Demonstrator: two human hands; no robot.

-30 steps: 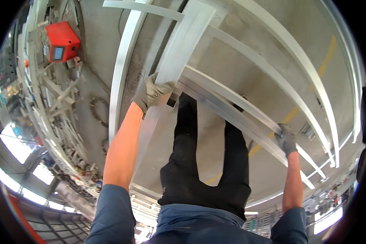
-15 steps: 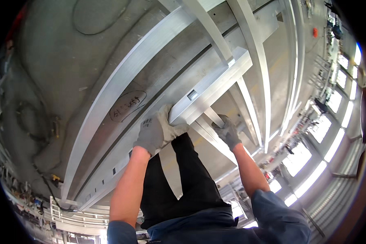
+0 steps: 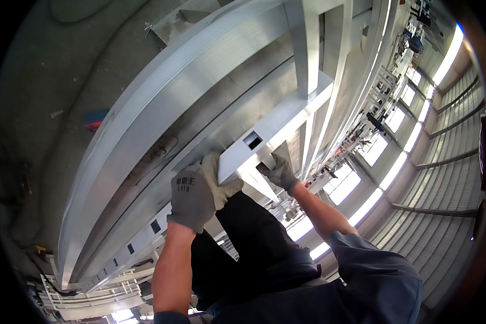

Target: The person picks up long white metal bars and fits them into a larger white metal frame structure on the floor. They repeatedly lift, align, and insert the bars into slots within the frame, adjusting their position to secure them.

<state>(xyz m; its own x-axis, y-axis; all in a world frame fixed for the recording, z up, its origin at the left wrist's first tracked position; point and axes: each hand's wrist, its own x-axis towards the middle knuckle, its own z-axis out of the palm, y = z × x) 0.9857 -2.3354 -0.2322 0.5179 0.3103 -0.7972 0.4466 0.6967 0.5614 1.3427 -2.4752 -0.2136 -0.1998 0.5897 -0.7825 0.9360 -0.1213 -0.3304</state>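
A silver metal box-section tube runs diagonally in front of me, with a small rectangular hole in its upper face. At its near end my left hand, in a grey work glove, is closed around the tube's corner, thumb toward the near side. My right hand, also gloved, curls its fingers around a short metal bar that meets the tube's right side. The fingertips there are partly hidden. A long strip with rectangular slots runs beside my left hand toward the lower left.
A wide curved metal beam arcs along the left of the frame. Upright bars cross at the top. A blue and red object lies on the floor beyond the beam. White railings stand at the lower left.
My view has tilted, and the beam and tube look closer. Both hands keep their holds on the metal. The blue and red object has come into view at left.
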